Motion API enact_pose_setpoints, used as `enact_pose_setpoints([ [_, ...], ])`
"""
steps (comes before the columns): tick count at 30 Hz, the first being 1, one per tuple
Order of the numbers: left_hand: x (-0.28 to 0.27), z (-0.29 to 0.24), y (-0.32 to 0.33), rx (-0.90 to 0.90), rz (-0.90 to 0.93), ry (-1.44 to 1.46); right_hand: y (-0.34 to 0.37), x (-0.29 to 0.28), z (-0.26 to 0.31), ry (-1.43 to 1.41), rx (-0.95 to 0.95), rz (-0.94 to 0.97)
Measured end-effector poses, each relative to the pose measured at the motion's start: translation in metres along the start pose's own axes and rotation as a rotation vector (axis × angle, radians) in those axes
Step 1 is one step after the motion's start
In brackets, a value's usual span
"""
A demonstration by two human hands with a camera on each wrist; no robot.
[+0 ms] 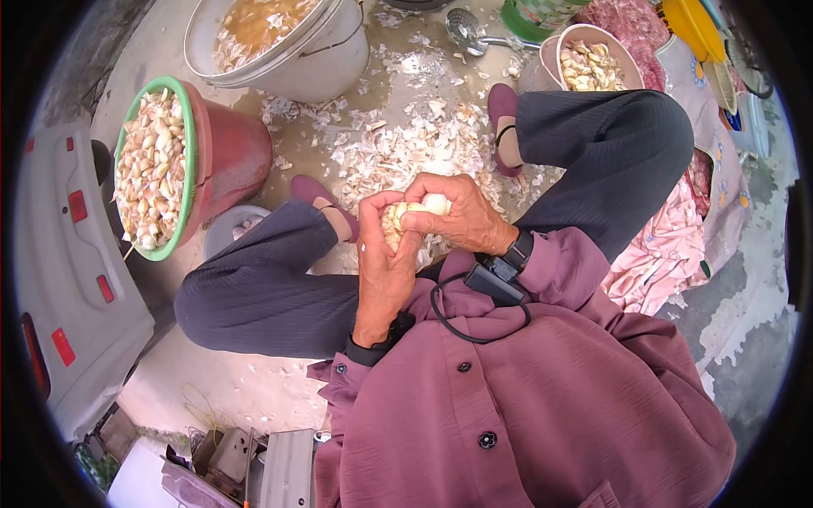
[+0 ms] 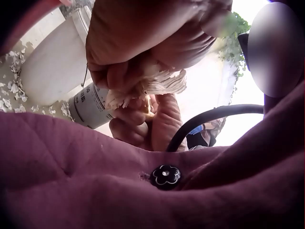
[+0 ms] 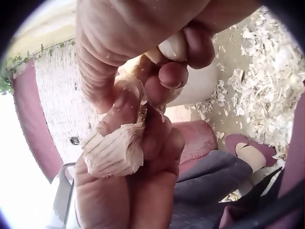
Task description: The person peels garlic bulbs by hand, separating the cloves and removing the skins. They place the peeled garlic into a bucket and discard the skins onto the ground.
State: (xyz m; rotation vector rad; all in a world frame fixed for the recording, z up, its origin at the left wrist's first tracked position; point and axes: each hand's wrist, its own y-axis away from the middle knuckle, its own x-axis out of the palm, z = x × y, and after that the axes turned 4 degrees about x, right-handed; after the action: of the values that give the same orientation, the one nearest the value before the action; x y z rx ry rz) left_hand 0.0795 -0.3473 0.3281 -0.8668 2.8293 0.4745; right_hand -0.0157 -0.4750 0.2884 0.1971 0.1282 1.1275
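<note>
My left hand (image 1: 385, 262) grips a garlic bulb (image 1: 392, 224) in front of my lap, thumb and fingers curled round it. Its papery skin (image 3: 114, 150) flares out between the fingers in the right wrist view. Close against it, my right hand (image 1: 466, 216) pinches at the cloves with thumb and fingers. A pale peeled clove (image 1: 436, 204) is tucked in the right hand's fingers. From the left wrist, loose layers of skin (image 2: 164, 83) hang between the two hands, and the fingers hide much of the bulb.
A red bucket with a green rim (image 1: 191, 169), full of garlic cloves, stands at left. Behind it is a white bucket (image 1: 339, 63) holding liquid and skins. Garlic peelings (image 1: 415, 152) litter the floor between the feet. A pinkish tub (image 1: 550, 59) of cloves and a skimmer (image 1: 466, 34) are beyond.
</note>
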Motion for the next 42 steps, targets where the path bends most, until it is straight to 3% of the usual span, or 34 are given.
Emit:
enact_pose_setpoints([
  [1, 0.001, 0.001, 0.003, -0.013, 0.002, 0.009, 0.002, 0.002, -0.003, 0.011, -0.016, -0.027],
  [3, 0.000, 0.006, 0.002, 0.145, -0.014, 0.050, 0.004, 0.003, -0.005, 0.004, -0.019, -0.025],
  [5, -0.004, 0.014, 0.004, 0.121, -0.019, 0.128, 0.003, 0.008, -0.004, -0.016, -0.029, -0.017],
  [7, -0.008, 0.015, 0.005, 0.108, -0.018, 0.283, 0.003, 0.009, -0.001, -0.360, 0.222, -0.014],
  [9, -0.010, 0.013, 0.003, 0.086, -0.026, 0.281, 0.000, 0.005, -0.002, -0.323, 0.194, 0.028],
  [11, -0.011, 0.016, 0.003, 0.149, -0.040, 0.090, 0.001, 0.006, -0.003, -0.565, 0.365, 0.127],
  [15, -0.016, 0.019, -0.002, -0.017, 0.047, -0.034, 0.000, 0.014, 0.008, -0.492, 0.411, 0.163],
  [17, -0.010, 0.021, 0.001, 0.171, 0.014, -0.216, -0.006, 0.019, 0.006, -0.116, 0.293, 0.091],
  [19, -0.010, 0.026, 0.004, 0.145, 0.009, -0.167, -0.005, 0.021, 0.004, -0.112, 0.353, 0.085],
  [22, -0.012, 0.024, 0.007, 0.162, 0.016, -0.136, -0.003, 0.017, -0.007, -0.499, 0.487, 0.168],
  [24, -0.017, 0.023, 0.004, -0.027, 0.045, 0.283, 0.001, 0.018, -0.008, -0.556, 0.495, 0.165],
  [25, -0.018, 0.023, 0.003, -0.024, 0.035, 0.285, -0.001, 0.018, -0.005, -0.611, 0.498, 0.155],
  [28, -0.021, 0.027, 0.004, 0.029, 0.000, 0.401, -0.002, 0.016, -0.003, -0.763, 0.499, 0.152],
  [30, -0.021, 0.037, 0.002, -0.071, -0.120, 0.771, -0.004, 0.013, -0.013, -0.913, 0.490, 0.145],
  [31, -0.021, 0.038, 0.001, -0.060, -0.122, 0.777, -0.004, 0.011, -0.022, -0.902, 0.485, 0.149],
  [33, -0.022, 0.037, -0.003, -0.156, -0.280, 0.955, -0.012, 0.007, -0.033, -1.209, 0.376, 0.252],
  [35, -0.024, 0.049, -0.005, -0.130, -0.361, 0.864, -0.018, 0.004, -0.031, -1.202, 0.390, 0.107],
  [37, -0.022, 0.060, -0.006, -0.153, -0.314, 0.766, -0.036, 0.001, -0.013, -1.205, 0.335, -0.049],
  [38, -0.021, 0.061, -0.007, -0.133, -0.318, 0.774, -0.052, -0.003, 0.006, -1.221, 0.270, -0.007],
  [40, -0.017, 0.062, -0.006, -0.181, -0.323, 0.720, -0.089, -0.011, 0.055, -0.956, 0.228, -0.082],
  [42, -0.017, 0.056, -0.007, -0.179, -0.325, 0.708, -0.140, -0.017, 0.107, -0.865, 0.056, -0.018],
])
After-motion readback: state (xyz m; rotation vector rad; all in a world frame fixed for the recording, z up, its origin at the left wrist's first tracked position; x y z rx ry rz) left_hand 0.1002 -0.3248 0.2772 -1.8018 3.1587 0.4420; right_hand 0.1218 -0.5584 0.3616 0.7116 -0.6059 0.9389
